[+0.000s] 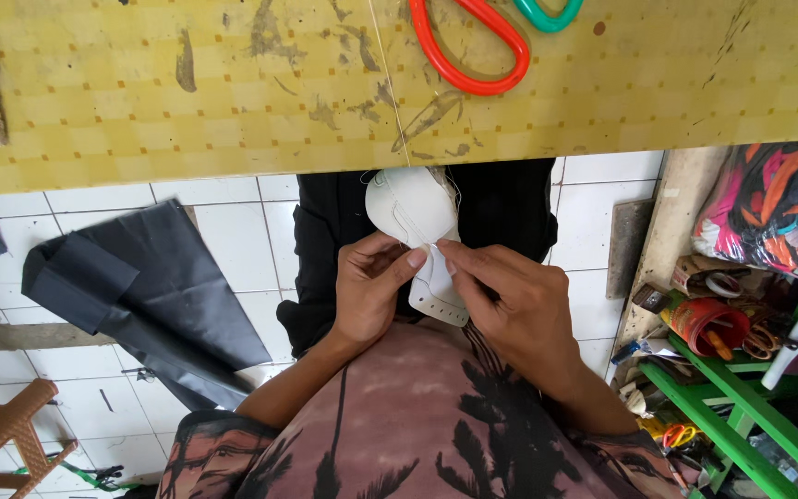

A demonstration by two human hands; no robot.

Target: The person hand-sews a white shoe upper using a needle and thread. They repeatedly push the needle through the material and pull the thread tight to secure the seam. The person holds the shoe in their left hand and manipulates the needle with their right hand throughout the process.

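left hand: fingertips pinch the white shoe upper from its left side, grip closed on it
right hand: thumb and forefinger pinch the same piece at its middle
shoe upper: held over the lap, just below the tabletop edge, punched strip hanging down
tabletop: yellow, stained
scissors: orange handle, on the tabletop
floor: white tiles, black sheet lying left
shelf: green, right, cluttered

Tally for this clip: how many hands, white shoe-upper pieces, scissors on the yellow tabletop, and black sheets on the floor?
Hands: 2, left hand and right hand, both pinching the piece
White leather shoe-upper piece: 1
Scissors on the yellow checked tabletop: 2, orange-handled scissors and green-handled scissors, both cut off by the frame
Black sheet on the tiled floor: 1
Total: 6
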